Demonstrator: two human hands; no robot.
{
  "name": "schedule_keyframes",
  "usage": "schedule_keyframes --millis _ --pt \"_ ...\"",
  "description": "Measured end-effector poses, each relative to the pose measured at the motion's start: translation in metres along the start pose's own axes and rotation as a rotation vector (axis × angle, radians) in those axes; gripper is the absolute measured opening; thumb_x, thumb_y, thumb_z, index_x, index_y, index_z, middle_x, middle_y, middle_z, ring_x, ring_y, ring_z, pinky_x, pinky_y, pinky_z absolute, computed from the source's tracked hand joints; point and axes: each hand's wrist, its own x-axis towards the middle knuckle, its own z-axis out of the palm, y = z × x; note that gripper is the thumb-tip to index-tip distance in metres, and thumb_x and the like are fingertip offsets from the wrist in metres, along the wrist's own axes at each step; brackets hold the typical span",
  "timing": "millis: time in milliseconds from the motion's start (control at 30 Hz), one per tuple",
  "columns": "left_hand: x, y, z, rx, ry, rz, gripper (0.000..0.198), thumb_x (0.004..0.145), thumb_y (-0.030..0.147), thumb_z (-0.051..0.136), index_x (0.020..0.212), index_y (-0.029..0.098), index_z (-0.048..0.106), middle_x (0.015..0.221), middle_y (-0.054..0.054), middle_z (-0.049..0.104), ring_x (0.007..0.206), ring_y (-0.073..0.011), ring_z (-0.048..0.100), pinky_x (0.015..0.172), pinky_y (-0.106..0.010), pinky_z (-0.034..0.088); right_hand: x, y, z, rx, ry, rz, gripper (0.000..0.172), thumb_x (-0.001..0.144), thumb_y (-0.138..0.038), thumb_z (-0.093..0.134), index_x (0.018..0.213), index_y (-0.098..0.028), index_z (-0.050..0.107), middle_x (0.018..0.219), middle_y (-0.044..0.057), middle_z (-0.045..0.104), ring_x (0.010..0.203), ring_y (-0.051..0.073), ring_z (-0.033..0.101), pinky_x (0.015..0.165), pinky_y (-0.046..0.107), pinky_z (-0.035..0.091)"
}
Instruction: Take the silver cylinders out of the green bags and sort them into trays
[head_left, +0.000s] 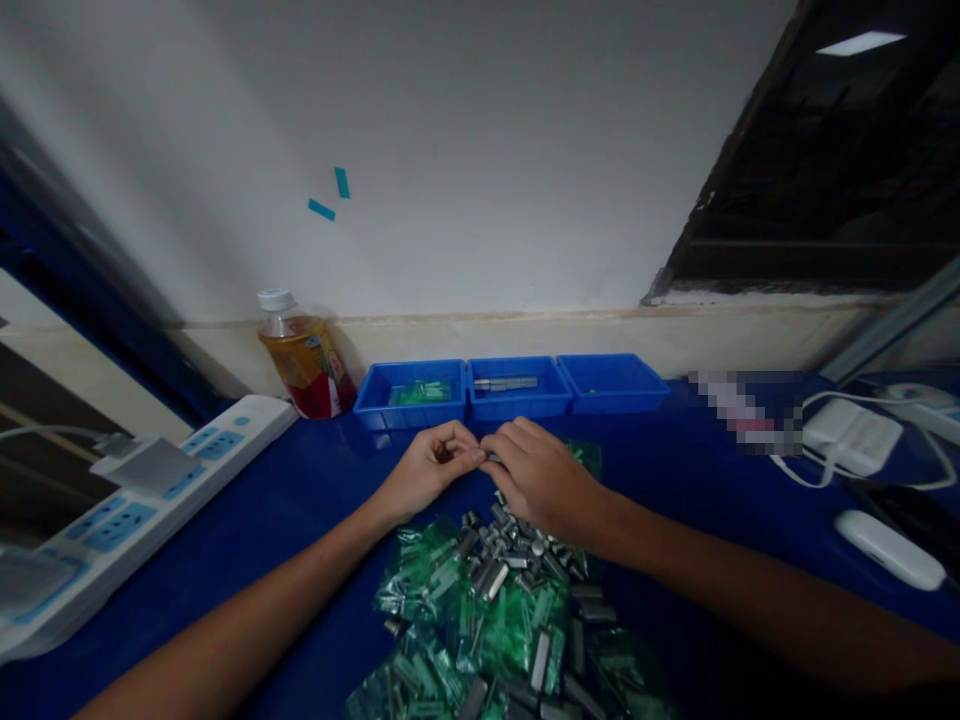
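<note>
Three blue plastic open trays along the far wall: the left one has a green see-through packet, the middle one some silvery metal rods, the right one just a tiny bit I can't make out. Near side's a heap of shiny metal cylinders and bars on crinkly green plastic bags. Between the hands, over the heap's far edge, is a small grey piece: right hand pinches it; left hand has thumb and index curled nearly together at its end, can't tell if they're gripping.
</note>
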Motion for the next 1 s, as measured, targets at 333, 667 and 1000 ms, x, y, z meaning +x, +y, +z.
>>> schedule_keyframes --millis 333,667,1000 --pt "-0.006 0.009 0.009 0.542 -0.228 0.169 0.025 0.082 0.035 0.061 0.098 0.016 0.064 0.094 -0.006 0.066 0.087 -0.0185 0.058 0.078 -0.030 0.042 0.077 0.111 0.020 0.023 -0.412 0.160 0.014 0.085 -0.018 0.058 0.089 -0.013 0.071 0.081 0.008 0.070 0.071 0.017 0.061 0.062 0.026 0.038" --pt "-0.009 0.016 0.009 0.738 -0.391 0.278 0.024 0.082 0.031 0.064 0.104 0.022 0.060 0.101 -0.002 0.063 0.100 -0.0195 0.056 0.099 -0.039 0.033 0.105 0.126 0.037 -0.017 -0.620 -0.141 0.010 0.076 -0.012 0.062 0.083 -0.012 0.070 0.078 0.010 0.070 0.068 0.017 0.060 0.060 0.024 0.035" --pt "-0.011 0.015 0.010 0.738 -0.374 0.289 0.021 0.086 0.034 0.058 0.103 0.021 0.059 0.100 -0.004 0.061 0.100 -0.0187 0.054 0.096 -0.038 0.037 0.106 0.119 0.030 -0.143 -0.487 -0.092 0.027 0.086 -0.036 0.060 0.084 -0.011 0.068 0.080 0.013 0.068 0.072 0.019 0.059 0.063 0.027 0.034"
